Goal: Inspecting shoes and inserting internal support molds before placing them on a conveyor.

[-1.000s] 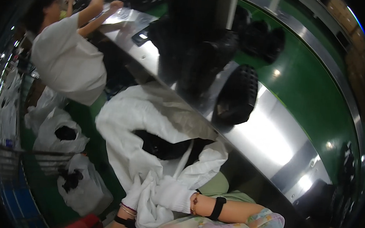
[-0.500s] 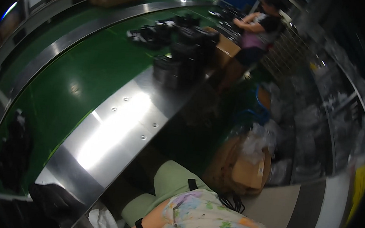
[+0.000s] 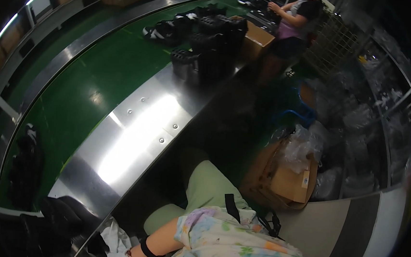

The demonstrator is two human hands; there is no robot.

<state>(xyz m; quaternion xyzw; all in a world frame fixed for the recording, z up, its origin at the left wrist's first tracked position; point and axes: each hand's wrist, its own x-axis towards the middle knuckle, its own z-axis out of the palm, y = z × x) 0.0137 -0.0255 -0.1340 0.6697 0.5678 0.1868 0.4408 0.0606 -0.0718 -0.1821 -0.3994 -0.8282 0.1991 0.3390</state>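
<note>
My left hand (image 3: 121,250) is low in the picture, beside the near end of the metal ledge. It seems to wear a white glove; its fingers are partly cut off and hard to tell from the pale material around them. A black band and a reddish bracelet circle the wrist. Just left of it, dark shoe-like items (image 3: 66,216) lie on the ledge's near end. My right hand is out of view. Below the ledge show my light green trousers and floral top.
The shiny metal ledge (image 3: 137,137) borders a green conveyor belt (image 3: 87,95) carrying black shoes (image 3: 167,31). Black footwear (image 3: 191,62) is piled on the ledge's far part, beside an open carton (image 3: 258,36). A co-worker (image 3: 293,22) stands behind it. Right are a bag-filled carton (image 3: 288,181) and a blue-framed stool (image 3: 303,107).
The view has shifted, so the ledge, cartons and my lap sit differently in the picture. More of my left wrist and white-covered hand shows. The co-worker's hands have risen slightly.
</note>
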